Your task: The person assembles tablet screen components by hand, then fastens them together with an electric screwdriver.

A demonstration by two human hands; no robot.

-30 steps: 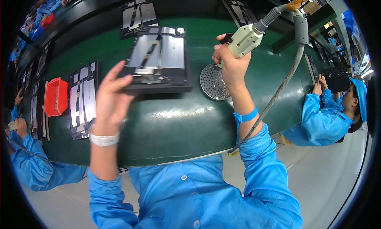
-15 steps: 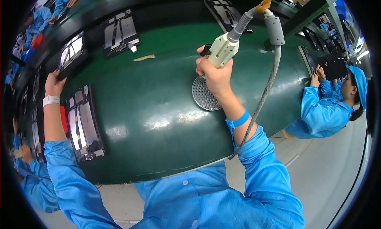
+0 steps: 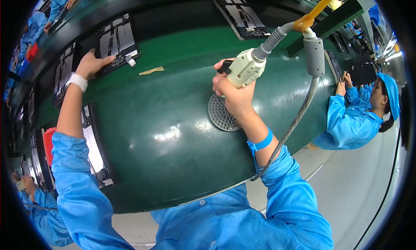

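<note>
My right hand (image 3: 234,96) grips a cream-coloured powered screwdriver (image 3: 248,67) that hangs on a grey hose and cable, held above a round perforated metal disc (image 3: 222,114) on the green bench. My left hand (image 3: 92,63) reaches far to the left and rests its fingers on the near edge of a black tray holding metal panels (image 3: 116,41) on the dark belt. A small tan strip (image 3: 151,70) lies on the green surface just right of that tray.
More black trays with panels (image 3: 243,17) ride the belt at the back, and others (image 3: 93,144) lie at the left by a red box (image 3: 48,144). Another person in blue (image 3: 353,115) works at the right. Other blue sleeves (image 3: 30,193) show at lower left.
The tray that my left hand held in front of me a second ago now lies far left on the belt. My left hand moved from the left edge to a tray further along. The right hand kept the screwdriver.
</note>
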